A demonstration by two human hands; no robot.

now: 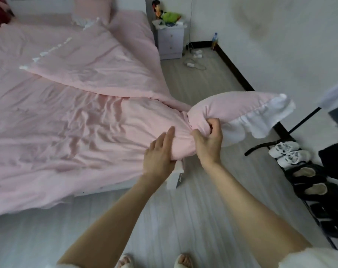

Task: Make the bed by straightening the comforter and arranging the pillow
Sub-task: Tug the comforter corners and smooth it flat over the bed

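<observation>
**Q:** Comforter (71,117), pink, one item. Where does it lie against your hands?

**A:** It spreads to the left of and beyond your left hand (160,153), covering the bed and creased all over. Its corner is bunched at the bed's near right corner, right between your two hands. One flap is folded back diagonally beyond the hands, its white-trimmed edge running up and left. The lower edge hangs over the bed side, left of your left forearm.

**Q:** Hands, two. State of each?

**A:** Your left hand is apart: palm flat, fingers straight, pressed on the bunched comforter corner. Your right hand (208,140) is clamped, fingers curled into the pink cloth where the gathered corner meets the pillow (235,111); which of the two it grips you cannot tell for certain.

**Q:** Pillow, location and edges?

**A:** Pink, with a white ruffle (261,120) along its edge. It sticks out to the right of your right hand, off the bed and above the floor. A second pillow (92,8) stands at the head end, far beyond both hands.

**Q:** Open room?

**A:** Bare floor (193,200) lies below and beyond your right hand, in a strip between bed edge and wall. A nightstand (171,42) with cables on the floor beside it closes the far end. A dark rack (307,188) holding shoes stands to the right of your right forearm.
</observation>
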